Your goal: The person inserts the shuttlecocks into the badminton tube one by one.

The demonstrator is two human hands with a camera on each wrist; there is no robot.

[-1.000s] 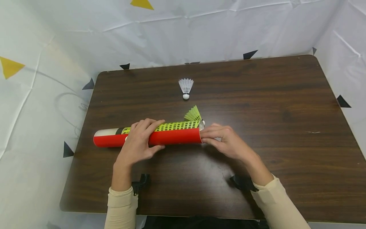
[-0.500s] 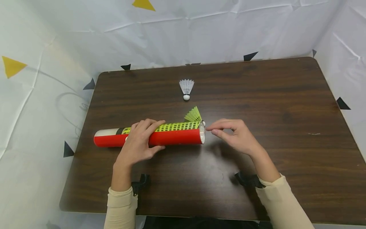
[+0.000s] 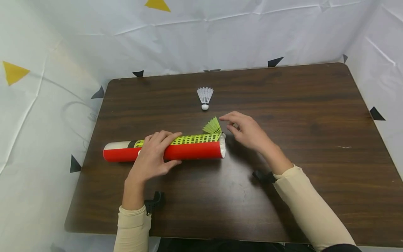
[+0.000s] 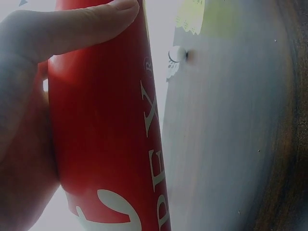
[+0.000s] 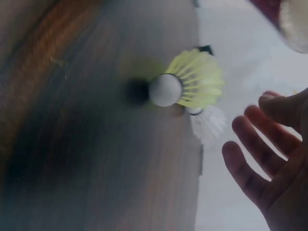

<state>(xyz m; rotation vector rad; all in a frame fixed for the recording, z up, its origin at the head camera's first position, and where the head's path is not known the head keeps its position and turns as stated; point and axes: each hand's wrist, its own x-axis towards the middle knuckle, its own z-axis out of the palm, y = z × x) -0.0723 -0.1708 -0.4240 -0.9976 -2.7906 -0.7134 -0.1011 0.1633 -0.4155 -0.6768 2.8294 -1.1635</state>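
My left hand grips a red shuttlecock tube around its middle, with the thumb along the near side. The tube lies sideways, its uncapped round end facing right. In the left wrist view the thumb presses on the red tube with its white lettering. Just behind the tube's right end sits a yellow shuttlecock, partly covered by the tube. My right hand hovers right beside it, fingers loosely bent and holding nothing. In the right wrist view the fingers spread apart near the yellow shuttlecock.
A white shuttlecock lies farther back on the brown wooden table, cork toward me. White sheeting with dark and yellow triangles stands behind the table and at both sides.
My right hand has drawn out of the tube's right end, then moved up and back to the yellow shuttlecock. The left hand and tube stay in place.
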